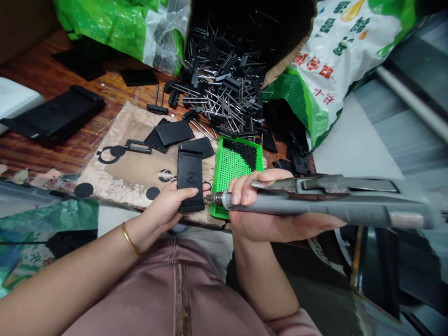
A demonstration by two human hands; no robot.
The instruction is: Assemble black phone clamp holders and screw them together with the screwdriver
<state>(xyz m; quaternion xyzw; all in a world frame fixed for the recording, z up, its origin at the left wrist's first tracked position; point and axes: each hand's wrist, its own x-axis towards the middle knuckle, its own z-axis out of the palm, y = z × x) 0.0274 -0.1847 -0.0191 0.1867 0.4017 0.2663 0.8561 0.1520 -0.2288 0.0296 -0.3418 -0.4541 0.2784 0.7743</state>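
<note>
My left hand (171, 203) is closed around the lower end of a black plastic phone holder (190, 170), thumb on its face. A grey electric screwdriver (280, 203) lies sideways in my right hand (254, 212), fingers wrapped round its body near the nose. Its tip meets the lower right edge of the holder; whether a screw sits there is too small to see. Just behind, a green perforated basket (219, 175) holds many small black screws (245, 153) in its far corner. Flat black plates (175, 133) lie beyond the holder.
A cardboard box (290, 58) lies on its side, spilling black clamp pieces with metal rods (224, 100). Green-and-white bags (325, 70) flank it. Black holders (59, 114) are at the left. A black ring (108, 155) and discs (84, 190) lie on the worn cardboard mat (100, 170).
</note>
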